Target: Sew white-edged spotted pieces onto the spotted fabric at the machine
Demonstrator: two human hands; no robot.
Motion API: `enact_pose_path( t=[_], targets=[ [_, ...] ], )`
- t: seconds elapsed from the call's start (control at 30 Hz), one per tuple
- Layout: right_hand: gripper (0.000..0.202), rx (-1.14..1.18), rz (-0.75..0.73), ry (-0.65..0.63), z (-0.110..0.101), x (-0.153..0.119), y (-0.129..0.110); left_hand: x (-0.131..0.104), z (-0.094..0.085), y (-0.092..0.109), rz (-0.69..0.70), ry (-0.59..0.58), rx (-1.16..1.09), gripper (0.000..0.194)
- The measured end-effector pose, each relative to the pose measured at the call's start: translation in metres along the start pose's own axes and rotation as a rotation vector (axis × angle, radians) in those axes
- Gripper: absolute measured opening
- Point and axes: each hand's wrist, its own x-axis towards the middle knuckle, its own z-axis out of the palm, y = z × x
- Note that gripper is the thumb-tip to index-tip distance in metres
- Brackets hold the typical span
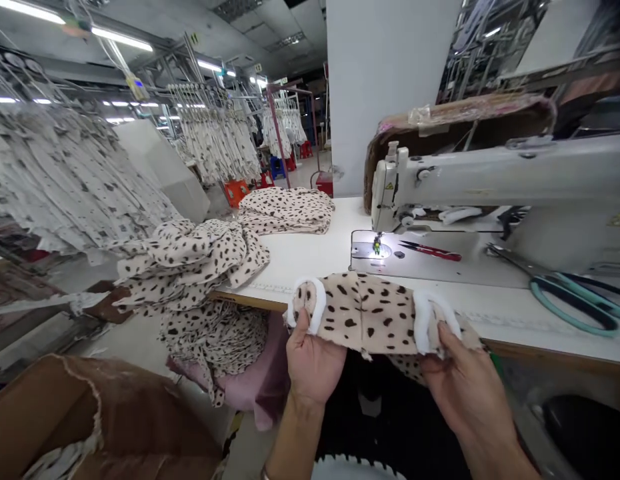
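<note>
A beige fabric piece with dark spots (370, 313) is stretched between my two hands at the table's front edge. It has a seam down its middle and a rounded ear-like flap edged in white on each side. My left hand (315, 360) pinches the piece at the left flap (306, 297), thumb on top. At the right flap (434, 323), my right hand (463, 373) grips the cloth between thumb and fingers. Behind the piece stands a white sewing machine (470, 177), its needle area (376, 248) lit.
Red-handled tweezers (433, 251) lie on the machine bed, and teal-handled scissors (575, 300) rest at the right. Spotted fabric is stacked on the table (287, 210) and heaped over its left edge (195, 260). A brown container (115, 420) stands lower left; garments hang on racks (215, 143) behind.
</note>
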Motion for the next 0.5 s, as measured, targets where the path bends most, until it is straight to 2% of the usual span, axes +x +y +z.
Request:
enact_pose_path(
  t=[0.23,0.37,0.5],
  targets=[
    [0.061,-0.014,-0.067,-0.046,0.008,0.006,0.001,0.009,0.000,0.000,-0.015,-0.030,0.031,0.065],
    [0.051,-0.073,-0.122,-0.052,0.008,0.011,0.004,0.014,-0.007,0.004,-0.012,-0.042,0.021,0.057],
    [0.049,-0.180,-0.209,-0.082,0.011,0.013,0.004,0.021,-0.006,0.006,0.017,-0.029,0.066,0.044]
  ],
)
